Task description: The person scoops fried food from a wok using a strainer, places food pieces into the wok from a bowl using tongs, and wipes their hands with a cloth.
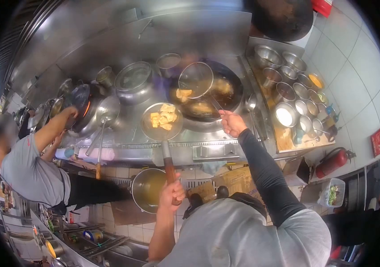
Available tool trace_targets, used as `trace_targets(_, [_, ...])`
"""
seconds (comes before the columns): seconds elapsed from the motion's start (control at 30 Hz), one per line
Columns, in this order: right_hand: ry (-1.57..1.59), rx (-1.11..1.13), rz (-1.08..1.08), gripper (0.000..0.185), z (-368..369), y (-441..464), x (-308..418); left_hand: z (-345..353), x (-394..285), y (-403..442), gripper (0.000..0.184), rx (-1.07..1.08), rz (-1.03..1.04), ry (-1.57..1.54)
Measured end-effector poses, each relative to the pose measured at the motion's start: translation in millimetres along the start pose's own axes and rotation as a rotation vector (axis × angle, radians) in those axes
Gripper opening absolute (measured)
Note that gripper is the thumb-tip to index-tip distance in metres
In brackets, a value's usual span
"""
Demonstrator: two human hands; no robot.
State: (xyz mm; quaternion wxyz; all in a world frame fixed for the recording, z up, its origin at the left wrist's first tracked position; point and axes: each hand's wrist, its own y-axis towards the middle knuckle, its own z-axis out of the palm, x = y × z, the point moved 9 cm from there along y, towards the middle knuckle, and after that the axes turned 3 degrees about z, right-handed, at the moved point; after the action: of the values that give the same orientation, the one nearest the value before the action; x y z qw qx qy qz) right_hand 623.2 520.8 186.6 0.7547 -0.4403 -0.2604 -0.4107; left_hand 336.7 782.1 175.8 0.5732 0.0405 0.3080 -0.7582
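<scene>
My left hand [172, 192] is wrapped round the wooden handle of a round strainer [149, 129], which carries several golden fried pieces [164, 116] over the steel counter. My right hand [231, 123] grips the handle of a wire skimmer [197, 74]. The skimmer's round mesh is above a large dark wok [239, 95] of oil, with a few golden pieces [183, 94] at its lower left edge. Browned food [222, 86] floats in the oil; I cannot tell its kind.
At the right stand several metal bowls [284, 115] of ingredients. A lidded pot [133, 79] and a ladle [108, 108] lie to the left. A co-worker [34, 169] handles a wok farther left. A large pot [147, 189] stands below the counter; a fire extinguisher [332, 162] is at right.
</scene>
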Motion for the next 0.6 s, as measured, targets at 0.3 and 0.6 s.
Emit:
trace_targets(0.3, [-0.207,-0.085,-0.094,0.041,28.8,-20.5,-17.2,6.2,-1.3,2.1,0.03,-0.004,0.007,0.01])
trace_targets(0.6, [-0.223,-0.065,-0.089,0.049,31.1,-71.2,-42.1,8.4,0.5,4.8,0.029,0.024,-0.001,-0.015])
